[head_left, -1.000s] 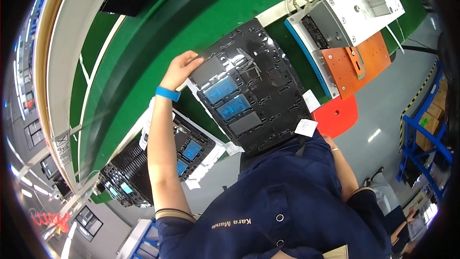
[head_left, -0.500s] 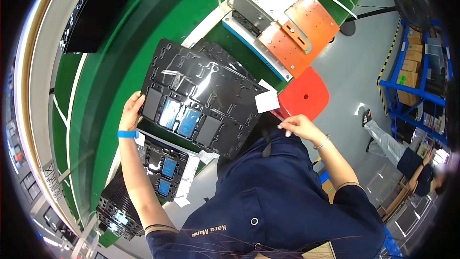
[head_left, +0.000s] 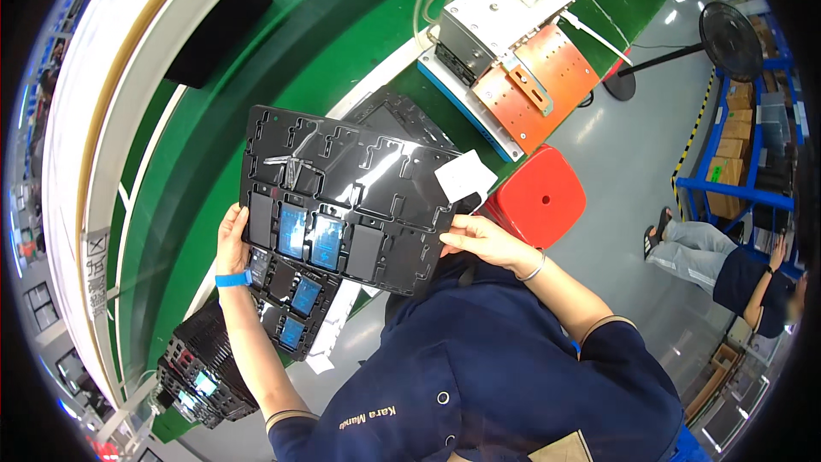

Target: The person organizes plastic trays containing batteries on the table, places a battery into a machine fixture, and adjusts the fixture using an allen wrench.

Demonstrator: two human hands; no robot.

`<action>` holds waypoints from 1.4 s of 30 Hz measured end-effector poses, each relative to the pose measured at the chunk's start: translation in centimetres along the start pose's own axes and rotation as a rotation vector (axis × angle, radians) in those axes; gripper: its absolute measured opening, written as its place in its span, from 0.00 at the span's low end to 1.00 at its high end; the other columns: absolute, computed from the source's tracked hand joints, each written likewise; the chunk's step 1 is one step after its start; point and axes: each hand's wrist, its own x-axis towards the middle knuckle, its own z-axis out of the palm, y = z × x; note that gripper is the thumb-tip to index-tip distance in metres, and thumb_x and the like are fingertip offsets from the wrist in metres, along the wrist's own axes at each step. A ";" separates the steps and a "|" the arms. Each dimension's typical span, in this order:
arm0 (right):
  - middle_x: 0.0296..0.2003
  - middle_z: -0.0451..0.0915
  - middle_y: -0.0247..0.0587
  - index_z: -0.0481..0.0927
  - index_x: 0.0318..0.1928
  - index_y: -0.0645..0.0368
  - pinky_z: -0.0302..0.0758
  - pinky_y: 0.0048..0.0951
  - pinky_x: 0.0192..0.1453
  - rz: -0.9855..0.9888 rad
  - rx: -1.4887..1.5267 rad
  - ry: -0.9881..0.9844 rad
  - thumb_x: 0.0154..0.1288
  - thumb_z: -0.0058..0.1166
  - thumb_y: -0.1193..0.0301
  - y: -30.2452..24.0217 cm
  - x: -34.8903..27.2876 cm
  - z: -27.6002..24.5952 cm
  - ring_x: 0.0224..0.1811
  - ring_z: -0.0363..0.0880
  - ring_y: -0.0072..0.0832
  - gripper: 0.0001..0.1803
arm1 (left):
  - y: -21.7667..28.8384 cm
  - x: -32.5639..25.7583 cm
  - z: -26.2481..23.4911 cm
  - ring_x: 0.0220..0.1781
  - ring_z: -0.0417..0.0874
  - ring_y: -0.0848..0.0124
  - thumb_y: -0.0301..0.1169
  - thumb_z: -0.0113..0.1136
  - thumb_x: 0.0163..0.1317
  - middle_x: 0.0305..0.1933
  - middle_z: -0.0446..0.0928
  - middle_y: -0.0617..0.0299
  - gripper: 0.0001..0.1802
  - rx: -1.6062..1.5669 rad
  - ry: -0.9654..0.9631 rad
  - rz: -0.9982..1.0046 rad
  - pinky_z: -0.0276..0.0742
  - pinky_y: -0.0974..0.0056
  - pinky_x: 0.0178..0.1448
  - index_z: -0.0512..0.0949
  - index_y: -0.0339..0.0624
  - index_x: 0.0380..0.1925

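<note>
Tilted in front of me is a black plastic tray (head_left: 342,171) with moulded pockets. My left hand (head_left: 233,242) grips its left edge, and my right hand (head_left: 486,244) grips the right edge near the lower corner. Two flat parts with shiny blue faces (head_left: 327,242) lie in its pockets, with dark flat pieces (head_left: 365,252) on either side. A bundle of clear strips (head_left: 293,169) rests on the upper left of the tray. A white square of paper (head_left: 466,178) covers the upper right corner. Another black tray (head_left: 278,287) with blue-faced parts sits below it at left.
A stack of black trays (head_left: 205,368) stands at lower left. Farther off, a machine with an orange plate (head_left: 539,85) rests on the green bench (head_left: 342,26). A red stool (head_left: 547,197) is at right, with a fan (head_left: 729,38) and a person (head_left: 740,287) beyond.
My right hand has moved left and taken hold of the tray's right edge; before, it was off the tray. The tray has turned slightly and shifted toward me.
</note>
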 end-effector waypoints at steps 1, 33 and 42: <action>0.45 0.76 0.36 0.68 0.56 0.62 0.72 0.25 0.51 -0.020 -0.046 0.001 0.67 0.45 0.68 -0.4 0.2 0.3 0.44 0.75 0.23 0.19 | 0.1 -0.7 -0.1 0.38 0.79 0.76 0.28 0.50 0.63 0.38 0.78 0.64 0.07 0.018 0.046 0.025 0.76 0.70 0.43 0.74 0.41 0.40; 0.48 0.68 0.40 0.61 0.57 0.59 0.68 0.32 0.56 0.507 -0.269 -0.694 0.64 0.47 0.52 4.0 6.4 12.7 0.54 0.66 0.26 0.29 | -4.5 -24.0 -15.2 0.44 0.76 0.76 0.33 0.52 0.63 0.44 0.77 0.62 0.17 0.135 0.794 0.183 0.71 0.71 0.51 0.74 0.34 0.48; 0.52 0.70 0.41 0.63 0.55 0.63 0.64 0.36 0.59 0.544 -0.105 -0.099 0.60 0.54 0.53 2.6 3.0 5.2 0.56 0.68 0.30 0.32 | 2.4 -7.3 -2.3 0.42 0.76 0.74 0.29 0.61 0.55 0.42 0.78 0.59 0.19 0.501 0.365 0.200 0.70 0.72 0.48 0.74 0.31 0.45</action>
